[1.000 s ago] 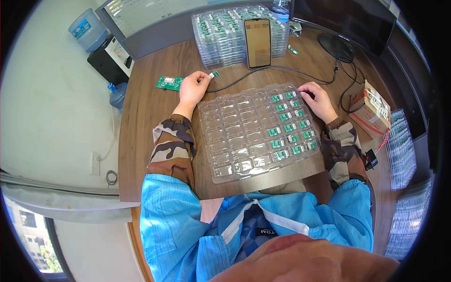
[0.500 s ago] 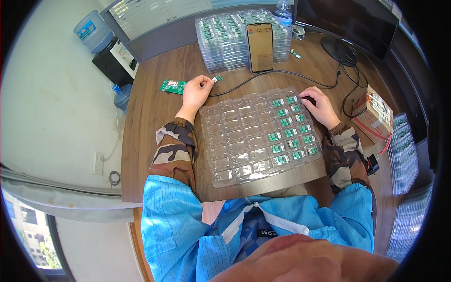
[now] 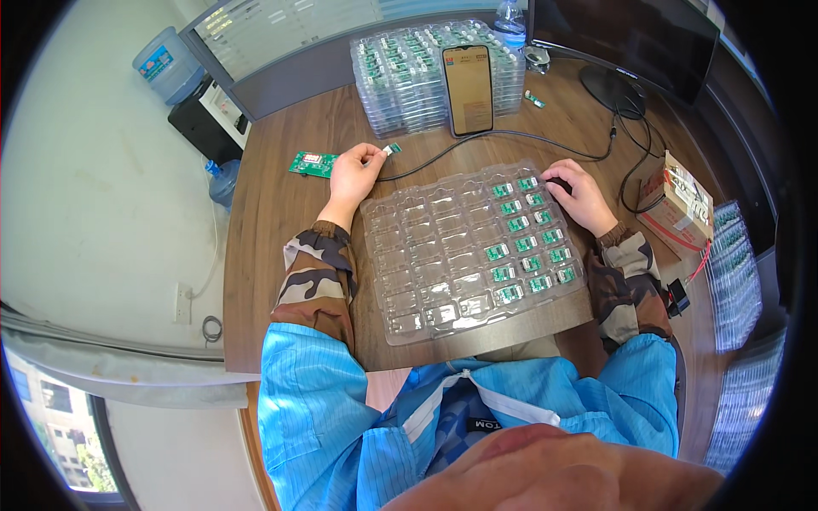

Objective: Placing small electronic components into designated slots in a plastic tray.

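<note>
My left hand [image 3: 354, 173] is closed in a pinch on a small green circuit board [image 3: 393, 149] with a white connector. Right beside that hand lies a larger green circuit board [image 3: 312, 163] with a lit red display, partly covered by the hand. My right hand [image 3: 579, 192] has its thumb and curled fingers closed at the far right corner of a clear plastic tray [image 3: 412, 300]. Small green boards [image 3: 528, 244] fill pockets on the tray's right side; pockets on its left side hold none.
Behind the tray, a phone [image 3: 469, 92] leans against stacked filled trays [image 3: 400, 85]. A black cable [image 3: 528, 134] crosses the table. A monitor [image 3: 630, 43], a loose small board [image 3: 534, 100] and a water bottle [image 3: 509, 25] stand farther back. At right are a cardboard box [image 3: 677, 200] and more stacked trays [image 3: 734, 281].
The whole view has shifted very slightly. Both hands stay in place, the left still pinching the small board and the right still at the tray's corner.
</note>
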